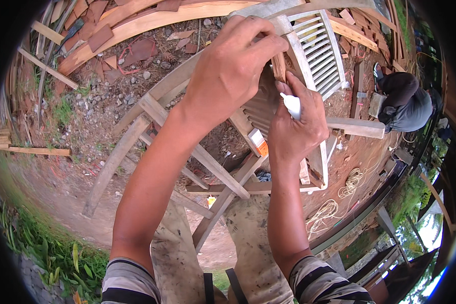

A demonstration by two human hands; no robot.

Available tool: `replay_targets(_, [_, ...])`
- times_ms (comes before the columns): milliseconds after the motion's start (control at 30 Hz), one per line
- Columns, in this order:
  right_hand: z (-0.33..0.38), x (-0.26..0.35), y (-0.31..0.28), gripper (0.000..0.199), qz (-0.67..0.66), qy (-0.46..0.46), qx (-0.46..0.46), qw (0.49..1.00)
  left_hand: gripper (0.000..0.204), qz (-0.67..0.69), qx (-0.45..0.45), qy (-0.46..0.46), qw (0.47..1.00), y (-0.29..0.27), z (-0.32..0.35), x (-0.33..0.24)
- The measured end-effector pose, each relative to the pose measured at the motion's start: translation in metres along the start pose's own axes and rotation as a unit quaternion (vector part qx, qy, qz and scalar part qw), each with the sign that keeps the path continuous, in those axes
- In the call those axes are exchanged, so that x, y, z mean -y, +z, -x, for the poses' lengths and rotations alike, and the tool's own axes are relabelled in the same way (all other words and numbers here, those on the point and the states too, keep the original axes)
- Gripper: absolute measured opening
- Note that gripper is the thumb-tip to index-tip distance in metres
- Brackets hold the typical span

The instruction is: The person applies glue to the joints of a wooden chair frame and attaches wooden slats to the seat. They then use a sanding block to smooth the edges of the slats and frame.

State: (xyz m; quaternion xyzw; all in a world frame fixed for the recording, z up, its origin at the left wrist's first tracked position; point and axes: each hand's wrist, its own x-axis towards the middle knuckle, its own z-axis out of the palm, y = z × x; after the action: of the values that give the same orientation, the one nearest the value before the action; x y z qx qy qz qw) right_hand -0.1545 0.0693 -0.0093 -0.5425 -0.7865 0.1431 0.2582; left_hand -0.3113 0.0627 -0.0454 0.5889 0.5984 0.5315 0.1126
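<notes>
Fingers (272, 45) of the left hand (223, 73) are bent over the upper end of a small brown wood strip (278, 66), top center of frame; thumb hidden, so can't tell if they pinch it. Right hand (301, 124), just below and to the right, is curled around a white tube (292, 106), with thumb and index tips at the strip's lower end.

Containers: white tube, mostly hidden in the palm, narrow end angled to upper left of frame; contents not visible. Orange-and-white box (258, 142) near frame center, against the wooden chair frame (197, 154), long axis upper left to lower right; can't tell what's inside.

Wood strip: long axis close to vertical in frame, lower end tipped slightly right, running between the two hands. It's right beside a pale wooden rail (299, 53); contact unclear.

Around: slatted panel (314, 45) upper right, slats slanting. Curved chair members left of center. Scrap boards (101, 38) upper left. Coiled rope (323, 215) lower right on the ground. Another person (410, 101) crouches at right edge. Plants (61, 253) lower left.
</notes>
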Motion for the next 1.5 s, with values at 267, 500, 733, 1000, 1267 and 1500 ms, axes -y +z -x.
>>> replay_targets(267, [-0.01,0.002,-0.008,0.031,0.009,0.018,0.039,0.999,0.051,0.21,-0.043,-0.283,0.935,0.029,0.033,-0.031])
replay_targets(500, [-0.02,-0.003,-0.012,0.045,-0.01,0.019,0.09,0.996,0.054,0.291,-0.184,-0.452,0.823,0.049,0.017,-0.072])
replay_targets(733, [-0.025,-0.002,-0.028,0.019,-0.065,0.109,0.031,0.991,0.046,0.224,-0.183,-0.471,0.834,0.054,0.006,-0.076])
replay_targets(1000, [-0.073,-0.023,-0.03,0.023,-0.169,0.212,0.16,0.949,0.042,0.189,-0.21,-0.536,0.795,0.065,-0.004,-0.085])
replay_targets(1267, [-0.076,-0.022,-0.022,0.027,-0.224,0.221,0.191,0.93,0.038,0.124,-0.211,-0.551,0.798,0.068,-0.013,-0.094])
replay_targets(1500, [-0.078,-0.02,-0.03,0.029,-0.229,0.219,0.138,0.938,0.035,0.124,-0.26,-0.567,0.772,0.077,-0.013,-0.099])
